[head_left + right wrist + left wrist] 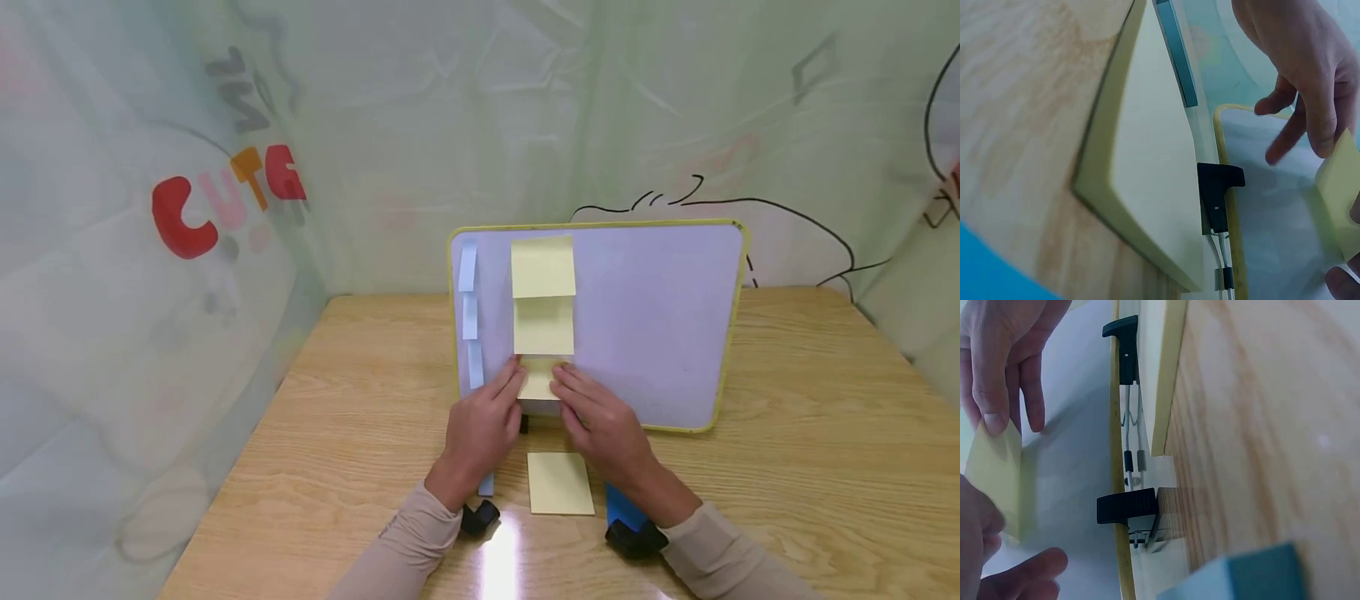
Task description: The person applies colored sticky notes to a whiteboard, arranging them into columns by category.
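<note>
A yellow note (538,382) sits at the near edge of the whiteboard (645,325), left of centre; it looks light, limp and easily creased, best taken by its side edges. The left hand (480,432), fingers nearly straight, touches its left side; the right hand (606,423), likewise, its right. Nearer, a yellow pad (561,485) lies on the table (337,417).
</note>
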Demonstrator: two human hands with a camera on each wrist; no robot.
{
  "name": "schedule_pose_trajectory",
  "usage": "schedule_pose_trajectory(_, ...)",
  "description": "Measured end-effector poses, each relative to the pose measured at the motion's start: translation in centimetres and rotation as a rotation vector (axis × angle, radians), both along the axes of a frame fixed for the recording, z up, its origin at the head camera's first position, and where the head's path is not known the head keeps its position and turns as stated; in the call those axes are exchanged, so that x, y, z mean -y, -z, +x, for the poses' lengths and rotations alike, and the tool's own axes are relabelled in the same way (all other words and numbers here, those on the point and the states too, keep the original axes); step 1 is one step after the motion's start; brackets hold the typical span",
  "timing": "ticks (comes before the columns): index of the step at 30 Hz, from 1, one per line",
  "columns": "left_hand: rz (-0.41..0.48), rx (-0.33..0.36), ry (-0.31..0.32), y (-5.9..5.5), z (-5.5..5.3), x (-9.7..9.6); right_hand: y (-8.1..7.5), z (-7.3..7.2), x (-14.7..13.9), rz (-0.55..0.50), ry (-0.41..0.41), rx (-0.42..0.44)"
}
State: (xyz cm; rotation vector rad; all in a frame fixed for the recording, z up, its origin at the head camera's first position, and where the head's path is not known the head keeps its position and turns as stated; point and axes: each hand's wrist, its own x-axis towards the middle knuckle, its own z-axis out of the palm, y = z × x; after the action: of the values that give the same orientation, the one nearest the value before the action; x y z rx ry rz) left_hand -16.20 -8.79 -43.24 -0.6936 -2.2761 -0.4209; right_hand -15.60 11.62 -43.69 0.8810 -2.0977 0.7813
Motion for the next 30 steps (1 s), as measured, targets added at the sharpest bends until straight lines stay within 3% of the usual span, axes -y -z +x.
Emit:
schedule_pose_trajectory(5, 0.005, 0.024, 0.010, 0.05, 0.01, 0.09, 0.06, 0.18, 0.09, 0.001, 0.004, 0.040)
schedule_pose_trajectory(16, -0.004, 0.009, 0.013, 0.24, -0.24, -0.13, -0.07, 0.41, 0.34, -0.007, 0.017, -0.018)
schedule_pose_trajectory(30, -0.155, -0.023, -0.067, 0.19, 0.18, 0.07, 0.04, 0.64, 0.80, 0.005, 0.040, -0.006)
